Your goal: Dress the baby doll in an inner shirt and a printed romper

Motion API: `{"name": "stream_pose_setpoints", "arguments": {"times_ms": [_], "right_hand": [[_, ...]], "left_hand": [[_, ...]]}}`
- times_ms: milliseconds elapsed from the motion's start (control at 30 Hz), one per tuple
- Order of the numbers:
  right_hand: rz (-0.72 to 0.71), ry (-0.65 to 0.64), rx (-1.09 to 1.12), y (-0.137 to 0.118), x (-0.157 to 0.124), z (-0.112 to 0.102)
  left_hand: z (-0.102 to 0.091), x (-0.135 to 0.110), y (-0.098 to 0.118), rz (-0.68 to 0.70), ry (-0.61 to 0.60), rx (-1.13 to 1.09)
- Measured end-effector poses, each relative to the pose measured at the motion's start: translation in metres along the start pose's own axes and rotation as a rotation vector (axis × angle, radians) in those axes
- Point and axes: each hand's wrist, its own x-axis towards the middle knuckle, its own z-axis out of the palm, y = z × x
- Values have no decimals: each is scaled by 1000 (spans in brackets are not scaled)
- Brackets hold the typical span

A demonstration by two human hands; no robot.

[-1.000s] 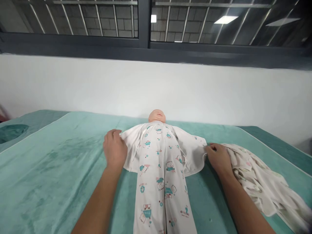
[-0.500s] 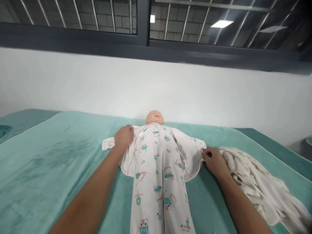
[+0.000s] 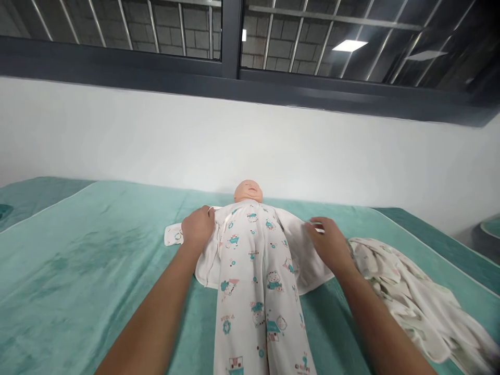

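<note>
A baby doll (image 3: pixel 248 191) lies on its back at the far side, its bald head showing. White baby clothes (image 3: pixel 255 271) with teal and pink prints cover its body and stretch toward me. My left hand (image 3: pixel 198 227) is closed on the sleeve at the doll's shoulder on my left, and the white cuff (image 3: pixel 173 235) sticks out past it. Over the opposite sleeve (image 3: pixel 299 239) is my right hand (image 3: pixel 326 239), fingers bent and apart with a gap between them. Whether its fingertips touch the cloth is unclear.
A teal sheet (image 3: pixel 97 276) covers the surface. To the right lies a crumpled white patterned cloth (image 3: pixel 410 297). Behind the doll's head rises a white wall (image 3: pixel 250 140), with a dark-framed barred window (image 3: pixel 230 73) above.
My right hand has let go of the sleeve's end and moved up and left over the sleeve. My left hand keeps its hold in nearly the same place.
</note>
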Motion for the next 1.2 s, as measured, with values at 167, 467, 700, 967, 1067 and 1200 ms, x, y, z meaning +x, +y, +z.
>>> {"name": "stream_pose_setpoints", "arguments": {"times_ms": [167, 467, 700, 967, 1067, 1200], "right_hand": [[-132, -190, -147, -57, 26, 38], [48, -178, -160, -30, 57, 57], [46, -241, -98, -14, 69, 53], [-488, -285, 337, -107, 23, 40], [-709, -555, 177, -163, 9, 56], [-825, -862, -333, -218, 14, 95]], "left_hand": [[0, -1, 0, 25, 16, 24], [5, -1, 1, 30, 37, 49], [-3, -3, 4, -2, 21, 48], [-3, -7, 8, -13, 38, 33], [-3, -7, 7, -21, 18, 26], [-1, -4, 3, -11, -11, 44]]}}
